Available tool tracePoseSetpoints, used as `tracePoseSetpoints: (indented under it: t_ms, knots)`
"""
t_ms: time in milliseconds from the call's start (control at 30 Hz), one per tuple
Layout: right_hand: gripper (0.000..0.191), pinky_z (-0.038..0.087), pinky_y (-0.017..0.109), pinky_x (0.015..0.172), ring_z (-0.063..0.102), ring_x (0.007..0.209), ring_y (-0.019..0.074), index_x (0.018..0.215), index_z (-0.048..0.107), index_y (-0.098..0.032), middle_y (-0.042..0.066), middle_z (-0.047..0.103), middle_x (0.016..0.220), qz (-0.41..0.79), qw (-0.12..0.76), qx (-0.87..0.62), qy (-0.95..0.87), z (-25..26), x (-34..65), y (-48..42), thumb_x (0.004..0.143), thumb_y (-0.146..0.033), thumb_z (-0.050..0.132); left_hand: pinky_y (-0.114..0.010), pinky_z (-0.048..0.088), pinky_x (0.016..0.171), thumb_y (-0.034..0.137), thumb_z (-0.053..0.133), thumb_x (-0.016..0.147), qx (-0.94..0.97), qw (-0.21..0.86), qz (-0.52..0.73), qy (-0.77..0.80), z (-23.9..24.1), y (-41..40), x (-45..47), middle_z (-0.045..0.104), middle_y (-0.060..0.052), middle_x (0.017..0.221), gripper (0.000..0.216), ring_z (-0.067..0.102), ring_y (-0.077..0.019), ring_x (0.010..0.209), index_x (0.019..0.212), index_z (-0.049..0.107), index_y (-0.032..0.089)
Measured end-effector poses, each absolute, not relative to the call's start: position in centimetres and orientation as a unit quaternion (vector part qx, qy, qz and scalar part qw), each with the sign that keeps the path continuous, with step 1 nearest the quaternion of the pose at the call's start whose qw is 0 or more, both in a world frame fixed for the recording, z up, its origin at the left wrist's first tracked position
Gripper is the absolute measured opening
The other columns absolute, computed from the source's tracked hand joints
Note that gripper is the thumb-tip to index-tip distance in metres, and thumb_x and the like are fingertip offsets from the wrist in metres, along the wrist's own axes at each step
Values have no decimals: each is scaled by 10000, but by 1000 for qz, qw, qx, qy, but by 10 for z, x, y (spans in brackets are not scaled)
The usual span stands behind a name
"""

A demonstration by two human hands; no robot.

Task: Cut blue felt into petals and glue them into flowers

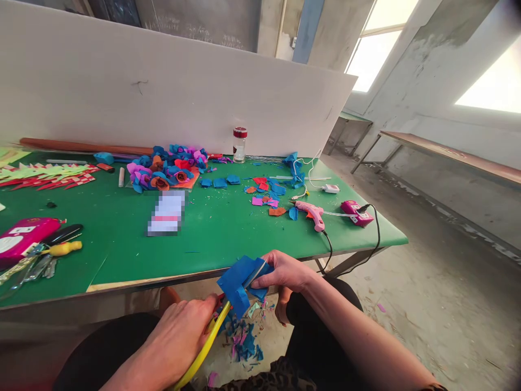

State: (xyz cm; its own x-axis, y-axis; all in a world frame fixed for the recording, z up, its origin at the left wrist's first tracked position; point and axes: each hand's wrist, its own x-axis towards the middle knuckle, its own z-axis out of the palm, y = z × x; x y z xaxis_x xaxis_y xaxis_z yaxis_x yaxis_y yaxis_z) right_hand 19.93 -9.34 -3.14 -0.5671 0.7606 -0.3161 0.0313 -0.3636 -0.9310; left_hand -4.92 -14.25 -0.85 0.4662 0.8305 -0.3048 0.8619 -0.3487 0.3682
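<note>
Below the near edge of the green table [220,233], my right hand [287,271] is closed on a folded piece of blue paper [235,283], pinching it between thumb and fingers. My left hand [179,332] is wrapped round yellow-handled scissors [205,343], and their blades reach into the blue paper from below. Both hands are over my lap. Blue and pink paper scraps [244,341] lie on the floor between my knees.
On the table are a heap of blue, pink and red paper flowers [166,165], cut paper pieces [264,193], a pink glue gun [311,213] with cord, a pink power strip [357,213], a small jar [240,144] and a pink case [22,237] with tools. A white board [163,81] stands behind.
</note>
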Motion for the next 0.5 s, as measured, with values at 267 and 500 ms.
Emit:
tracePoseSetpoints:
  t_ms: [267, 500]
  knots:
    - [372, 533, 266, 683, 644, 644, 124, 825, 762, -135, 32, 736, 791, 722, 253, -402, -503, -27, 199, -85, 548, -362, 862, -294, 177, 511, 267, 449, 820, 816, 282, -32, 503, -2, -135, -46, 510, 25, 521, 139, 407, -153, 482, 714, 536, 244]
    - [377, 528, 257, 651, 622, 600, 112, 798, 758, -123, 21, 718, 730, 720, 248, -403, -507, -23, 197, -75, 529, -363, 867, -259, 223, 502, 277, 381, 872, 802, 347, -12, 486, 6, -133, -47, 542, 14, 582, 227, 459, -137, 531, 681, 487, 215]
